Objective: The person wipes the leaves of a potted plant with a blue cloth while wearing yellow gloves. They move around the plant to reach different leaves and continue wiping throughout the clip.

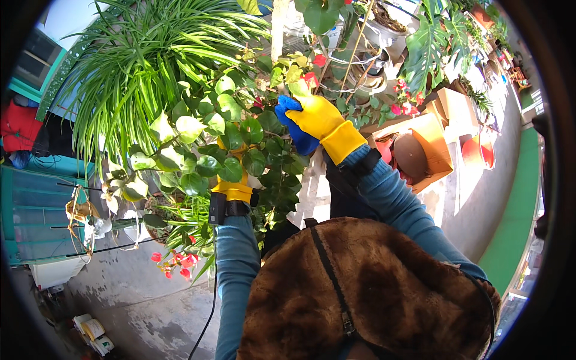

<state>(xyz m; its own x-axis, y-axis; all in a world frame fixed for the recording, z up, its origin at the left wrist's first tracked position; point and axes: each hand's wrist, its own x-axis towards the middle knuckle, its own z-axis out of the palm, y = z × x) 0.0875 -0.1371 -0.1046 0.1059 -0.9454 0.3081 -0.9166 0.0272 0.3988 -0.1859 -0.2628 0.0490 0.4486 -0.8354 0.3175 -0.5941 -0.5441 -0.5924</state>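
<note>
Step in hand: by the look of it, wiping or tending the leaves of the round-leaved potted plant (pixel 222 144) with both gloved hands.
Right hand (pixel 318 117): in a yellow rubber glove, raised at about 1 o'clock from the picture's middle, fingers curled and closed around a blue cloth (pixel 297 129).
Blue cloth: bunched in the right palm, bulging out toward 8 o'clock from the glove, its edge touching the plant's outer leaves.
Left hand (pixel 233 187): also in a yellow glove, pushed in among the foliage at about 9 o'clock from the right hand; only the cuff and the back of the glove show.
Left fingers: hidden behind leaves, so I cannot tell whether they are spread or pinching a stem.
Plant relative to fingers: its leaves lie just beside the right fingertips on the 9 o'clock side and wrap around the left glove on all sides.
Doing it well: I judge the left hand should steady 1 leaf or stem from beneath while the cloth passes lightly along the top, working outward from stem to tip; pressure kept soft so stems do not snap.
Watch for: red flowers (pixel 312 78) at 12 o'clock from the cloth, easily knocked.
Nearby: long striped grass-like plant (pixel 138 66) at 10 o'clock, cardboard box (pixel 435 141) at 3 o'clock, red blossoms (pixel 177 261) low at 7 o'clock.
</note>
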